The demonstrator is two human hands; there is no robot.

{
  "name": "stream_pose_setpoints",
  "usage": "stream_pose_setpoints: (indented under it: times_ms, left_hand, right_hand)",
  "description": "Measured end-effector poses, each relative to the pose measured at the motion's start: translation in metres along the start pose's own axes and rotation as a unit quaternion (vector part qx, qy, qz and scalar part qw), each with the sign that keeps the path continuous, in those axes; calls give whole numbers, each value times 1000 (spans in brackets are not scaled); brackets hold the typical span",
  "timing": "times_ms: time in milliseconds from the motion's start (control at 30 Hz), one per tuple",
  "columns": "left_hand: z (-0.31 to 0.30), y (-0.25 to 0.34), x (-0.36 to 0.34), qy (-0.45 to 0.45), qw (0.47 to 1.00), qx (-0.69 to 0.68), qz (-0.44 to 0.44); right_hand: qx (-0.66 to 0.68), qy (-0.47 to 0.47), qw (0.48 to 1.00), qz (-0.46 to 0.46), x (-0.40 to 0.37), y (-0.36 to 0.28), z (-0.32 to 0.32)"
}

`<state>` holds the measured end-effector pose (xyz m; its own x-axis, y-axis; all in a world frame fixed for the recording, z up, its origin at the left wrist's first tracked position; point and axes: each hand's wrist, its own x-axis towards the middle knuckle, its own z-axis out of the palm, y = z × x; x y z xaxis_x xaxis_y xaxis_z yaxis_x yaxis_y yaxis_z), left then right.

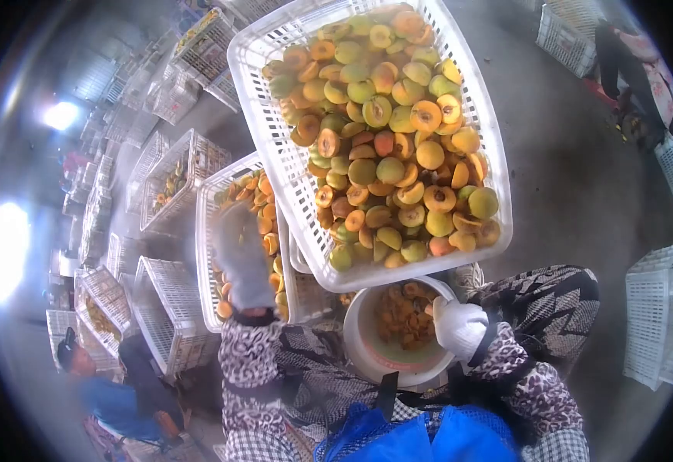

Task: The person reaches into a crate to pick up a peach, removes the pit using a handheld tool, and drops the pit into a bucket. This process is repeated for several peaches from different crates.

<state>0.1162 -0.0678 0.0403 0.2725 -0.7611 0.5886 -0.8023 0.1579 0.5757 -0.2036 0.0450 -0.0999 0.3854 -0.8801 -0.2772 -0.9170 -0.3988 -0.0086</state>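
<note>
My left hand (244, 250), in a pale glove and smeared by motion, is over a white crate (204, 269) of orange halved fruit; its fingers do not show clearly. My right hand (459, 327), in a white glove, is at the right rim of a white bucket (359, 358). Its fingers look closed, and what they hold, if anything, is hidden. Inside the bucket lie small brownish-orange pieces (406, 319), perhaps pits. Beyond both hands a large white crate (498, 192) holds many yellow-green and orange peaches (430, 154), many of them cut in half.
Stacked white crates (171, 308) stand at left, some with fruit. A person in blue (120, 400) sits at the lower left. More crates (660, 316) are at the right, and another person's legs (633, 73) show at upper right. Grey floor (560, 185) lies between.
</note>
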Motion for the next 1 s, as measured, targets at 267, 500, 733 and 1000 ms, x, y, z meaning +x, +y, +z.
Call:
stream_pose_setpoints:
  times_ms: [267, 500, 733, 1000]
  left_hand:
    - [164, 60, 18, -261, 875, 123, 389]
    - [75, 86, -11, -227, 797, -448, -334]
    - [27, 112, -64, -249, 815, -457, -255]
    - [20, 101, -78, -195, 593, -640, -448]
  right_hand:
    - [288, 58, 953, -71, -11, 32, -25]
    - [570, 172, 803, 25, -5, 12, -104]
    - [470, 180, 862, -62, 10, -29, -132]
    - [517, 45, 854, -38, 17, -45, -139]
